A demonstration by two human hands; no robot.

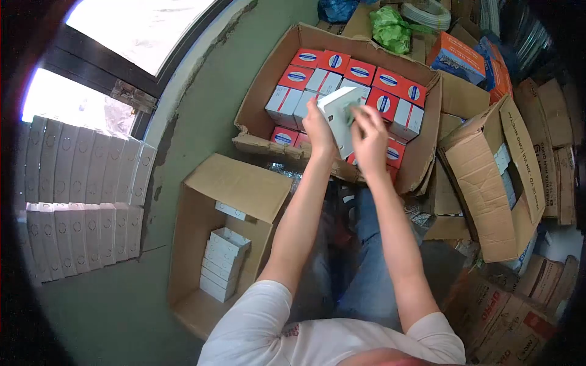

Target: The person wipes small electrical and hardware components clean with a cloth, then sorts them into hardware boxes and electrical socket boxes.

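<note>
Over the large open carton (250,137), my left hand (319,131) grips a white plastic piece (339,129) by its left edge. The piece is tilted, with small dark holes on the face toward me. My right hand (369,137) is at its right side, fingers bent together around a small pale-green thing (350,112) that is too blurred to name. Below both hands, the carton holds rows of small red-and-white boxes (360,71), some red side up and others white side up. The hands hide part of these rows.
A carton (189,256) at lower left holds nested white plastic boxes (223,262). Stacked white boxes (85,165) stand by the window. On the right are an open carton (482,189), flattened cardboard (549,116) and an orange-blue box (461,58). A green bag (390,29) lies behind.
</note>
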